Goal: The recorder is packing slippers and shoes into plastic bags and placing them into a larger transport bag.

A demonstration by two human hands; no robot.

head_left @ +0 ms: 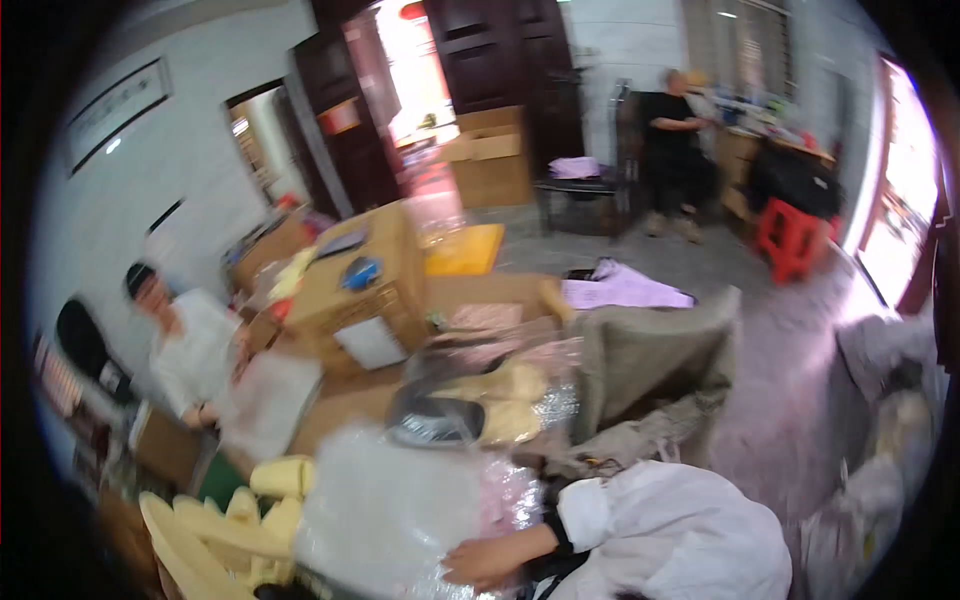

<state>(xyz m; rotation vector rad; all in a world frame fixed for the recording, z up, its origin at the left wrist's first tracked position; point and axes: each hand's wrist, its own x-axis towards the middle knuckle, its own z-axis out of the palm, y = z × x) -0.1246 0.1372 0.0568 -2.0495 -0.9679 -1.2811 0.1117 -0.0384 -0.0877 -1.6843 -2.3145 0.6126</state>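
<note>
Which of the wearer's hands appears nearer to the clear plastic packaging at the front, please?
Right, as far as can be seen: the right hand is at the lower right part of the clear plastic packaging; the left hand is not in view.

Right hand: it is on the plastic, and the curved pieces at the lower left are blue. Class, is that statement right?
Not quite: the curved pieces at the lower left are pale yellow, not blue, as the head view shows. The right hand is indeed on the plastic.
</note>
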